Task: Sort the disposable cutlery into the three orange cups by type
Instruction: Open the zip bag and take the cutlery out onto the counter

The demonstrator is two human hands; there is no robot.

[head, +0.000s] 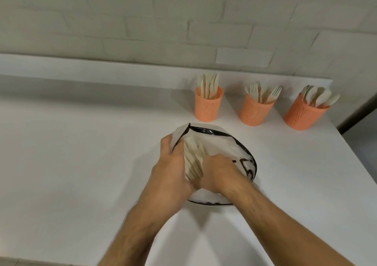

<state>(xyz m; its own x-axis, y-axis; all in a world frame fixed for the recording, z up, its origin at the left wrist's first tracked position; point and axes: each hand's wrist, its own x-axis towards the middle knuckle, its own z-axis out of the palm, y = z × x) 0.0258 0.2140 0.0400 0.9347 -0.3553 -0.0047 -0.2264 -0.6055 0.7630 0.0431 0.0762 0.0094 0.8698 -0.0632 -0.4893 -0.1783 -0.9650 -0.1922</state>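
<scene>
1. Right now both my hands are down in the bowl (247, 153), a dark-rimmed one lined with white paper (214, 143), sitting on the white counter (81, 163) in the near middle.
2. My left hand (171, 170) curls over the bowl's left rim, fingers bent round the paper's edge and pressed against a fanned bundle of pale cutlery (193, 161).
3. My right hand (219, 174) is in the bowl just right of that bundle, fingers curled downward onto the handles; whether they actually grip them I cannot tell, as the fingertips are hidden.
4. The bundle lies between my two hands, its ends spreading toward the far left rim; the type is too blurred to tell.
5. Farther off, to the right, three orange cups stand in a row, apart from each other.
6. The left cup (208, 107) holds knives (210, 85).
7. The middle cup (255, 110) holds forks (263, 93).
8. The right cup (304, 114), near the counter's right edge, holds spoons (320, 96).
9. Behind the counter runs a white brick wall (142, 21).
</scene>
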